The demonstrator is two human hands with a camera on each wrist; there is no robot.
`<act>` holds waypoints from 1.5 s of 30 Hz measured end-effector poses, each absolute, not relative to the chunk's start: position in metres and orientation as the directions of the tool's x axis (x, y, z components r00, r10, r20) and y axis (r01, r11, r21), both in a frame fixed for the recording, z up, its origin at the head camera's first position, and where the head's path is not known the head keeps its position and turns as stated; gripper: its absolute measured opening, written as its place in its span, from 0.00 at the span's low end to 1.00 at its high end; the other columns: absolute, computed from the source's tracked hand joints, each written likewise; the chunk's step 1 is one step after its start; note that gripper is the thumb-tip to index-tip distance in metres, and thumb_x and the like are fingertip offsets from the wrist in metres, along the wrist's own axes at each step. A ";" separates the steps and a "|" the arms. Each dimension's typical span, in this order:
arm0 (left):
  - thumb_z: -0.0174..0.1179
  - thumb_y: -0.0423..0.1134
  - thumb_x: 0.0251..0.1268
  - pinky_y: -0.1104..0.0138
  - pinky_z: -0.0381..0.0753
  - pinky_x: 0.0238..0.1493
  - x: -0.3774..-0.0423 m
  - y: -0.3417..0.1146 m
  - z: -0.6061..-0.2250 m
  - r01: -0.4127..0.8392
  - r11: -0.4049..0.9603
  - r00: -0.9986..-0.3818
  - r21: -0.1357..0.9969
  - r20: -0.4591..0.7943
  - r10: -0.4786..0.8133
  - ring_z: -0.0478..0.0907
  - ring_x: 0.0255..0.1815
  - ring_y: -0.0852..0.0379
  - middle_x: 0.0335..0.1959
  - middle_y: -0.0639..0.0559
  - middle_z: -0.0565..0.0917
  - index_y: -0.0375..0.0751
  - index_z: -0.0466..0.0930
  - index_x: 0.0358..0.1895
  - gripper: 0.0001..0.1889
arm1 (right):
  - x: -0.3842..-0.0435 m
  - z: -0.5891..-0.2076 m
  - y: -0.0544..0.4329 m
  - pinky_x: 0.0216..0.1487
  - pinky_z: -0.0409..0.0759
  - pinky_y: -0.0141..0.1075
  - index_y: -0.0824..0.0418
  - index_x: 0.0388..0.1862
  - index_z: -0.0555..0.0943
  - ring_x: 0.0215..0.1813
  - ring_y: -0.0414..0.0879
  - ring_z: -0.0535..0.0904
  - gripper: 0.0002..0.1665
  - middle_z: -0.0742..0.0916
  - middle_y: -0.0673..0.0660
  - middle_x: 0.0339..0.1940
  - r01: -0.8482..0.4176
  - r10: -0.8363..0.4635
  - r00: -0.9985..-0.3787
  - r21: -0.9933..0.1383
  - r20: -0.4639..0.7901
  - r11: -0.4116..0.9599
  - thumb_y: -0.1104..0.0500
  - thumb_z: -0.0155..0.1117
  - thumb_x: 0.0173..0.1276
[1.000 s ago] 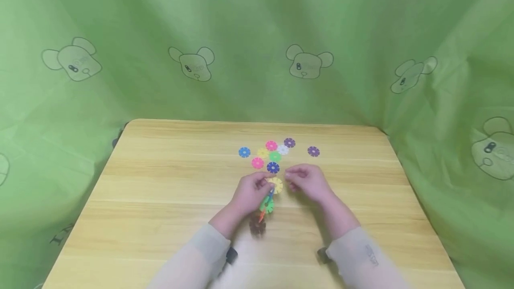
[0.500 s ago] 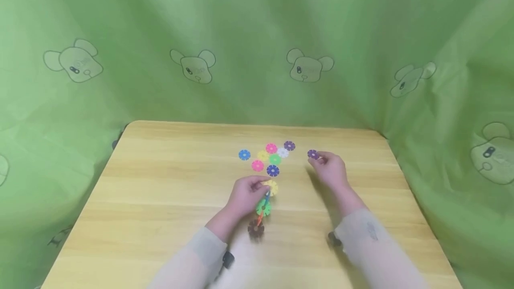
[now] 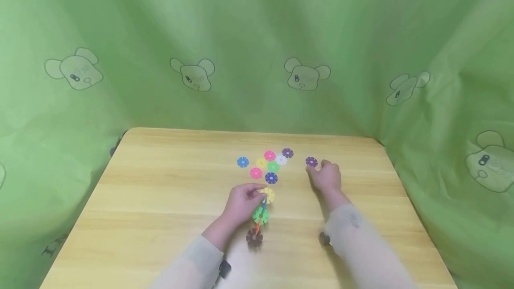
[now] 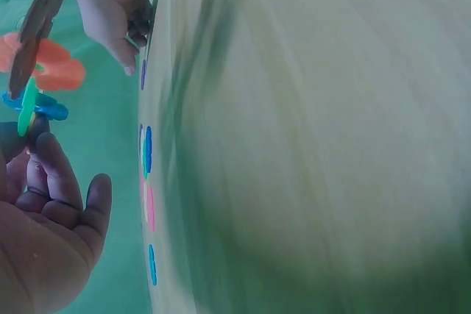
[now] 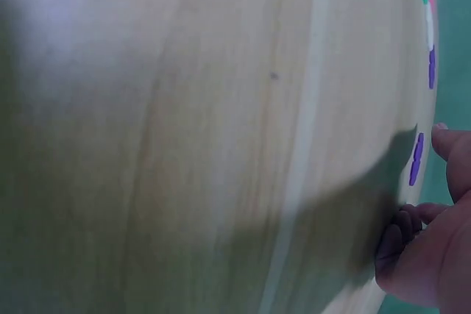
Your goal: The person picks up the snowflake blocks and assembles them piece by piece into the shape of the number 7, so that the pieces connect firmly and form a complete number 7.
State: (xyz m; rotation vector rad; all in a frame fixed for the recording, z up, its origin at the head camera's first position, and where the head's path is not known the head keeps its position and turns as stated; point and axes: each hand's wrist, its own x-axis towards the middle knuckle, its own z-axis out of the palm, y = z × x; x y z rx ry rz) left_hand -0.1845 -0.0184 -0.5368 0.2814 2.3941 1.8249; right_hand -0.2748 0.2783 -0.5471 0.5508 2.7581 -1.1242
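Note:
My left hand (image 3: 241,203) pinches the yellow disc (image 3: 270,196) at the top of a chain of slotted plastic snowflake discs. Below it hang a blue disc (image 4: 51,106), a green disc (image 3: 261,216), an orange disc (image 4: 59,65) and a brown disc (image 3: 254,238), joined at their slots. In the head view the chain slants down toward the near side. My right hand (image 3: 328,176) is beside a loose purple disc (image 3: 311,162), thumb and index finger spread around its near right side. In the right wrist view this purple disc lies flat on the table, between thumb and index fingertip.
Several loose discs lie in a cluster left of the right hand: a light blue disc (image 3: 242,162), pink disc (image 3: 256,173), dark blue disc (image 3: 271,178), white disc (image 3: 281,159) and others. The wooden table (image 3: 160,182) is backed by a green curtain (image 3: 249,21).
My right hand has gone from beside the chain out to the right, to the loose purple disc. The left hand keeps its pinch, with the chain shifted slightly left.

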 end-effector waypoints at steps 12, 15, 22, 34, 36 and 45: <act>0.71 0.37 0.70 0.67 0.86 0.30 -0.173 -0.027 -0.546 0.036 0.261 -0.981 0.965 -0.015 0.192 0.81 0.29 0.58 0.31 0.54 0.85 0.38 0.88 0.57 0.15 | -0.277 -0.569 0.267 0.75 0.61 0.72 0.66 0.87 0.51 0.74 0.79 0.62 0.51 0.64 0.80 0.76 0.401 0.313 -0.916 -0.558 -0.251 0.727 0.36 0.54 0.82; 0.71 0.38 0.70 0.67 0.86 0.30 -0.172 -0.027 -0.547 0.036 0.254 -0.981 0.967 -0.015 0.195 0.81 0.29 0.58 0.32 0.54 0.85 0.38 0.88 0.57 0.15 | -0.277 -0.572 0.267 0.72 0.63 0.73 0.63 0.87 0.52 0.72 0.79 0.63 0.49 0.64 0.80 0.74 0.403 0.325 -0.915 -0.535 -0.238 0.742 0.36 0.53 0.82; 0.70 0.37 0.70 0.67 0.86 0.30 -0.173 -0.024 -0.547 0.024 0.237 -0.981 0.971 -0.023 0.192 0.82 0.29 0.58 0.32 0.55 0.86 0.38 0.88 0.57 0.15 | -0.280 -0.570 0.270 0.69 0.67 0.72 0.58 0.85 0.61 0.70 0.75 0.65 0.41 0.69 0.77 0.71 0.434 0.364 -0.900 -0.539 -0.238 0.721 0.39 0.53 0.84; 0.71 0.37 0.69 0.67 0.86 0.29 -0.178 -0.020 -0.546 0.047 0.222 -0.984 0.974 0.008 0.176 0.82 0.28 0.59 0.31 0.55 0.86 0.37 0.88 0.56 0.15 | -0.280 -0.562 0.281 0.72 0.69 0.66 0.64 0.77 0.71 0.67 0.72 0.73 0.33 0.77 0.73 0.66 0.375 0.343 -0.922 -0.637 -0.181 0.673 0.47 0.61 0.82; 0.71 0.37 0.69 0.67 0.86 0.30 -0.180 -0.019 -0.546 0.050 0.216 -0.984 0.975 0.011 0.177 0.82 0.28 0.59 0.31 0.54 0.86 0.36 0.88 0.56 0.15 | -0.279 -0.561 0.282 0.73 0.69 0.64 0.65 0.75 0.72 0.68 0.71 0.75 0.32 0.80 0.71 0.66 0.359 0.336 -0.927 -0.666 -0.170 0.654 0.49 0.62 0.82; 0.71 0.37 0.69 0.67 0.87 0.31 -0.181 -0.018 -0.541 0.028 0.211 -0.986 0.977 -0.008 0.167 0.82 0.29 0.58 0.31 0.55 0.86 0.38 0.88 0.56 0.15 | -0.267 -0.558 0.280 0.71 0.75 0.59 0.67 0.72 0.74 0.65 0.67 0.79 0.24 0.83 0.70 0.63 0.340 0.335 -0.928 -0.746 -0.166 0.572 0.58 0.59 0.82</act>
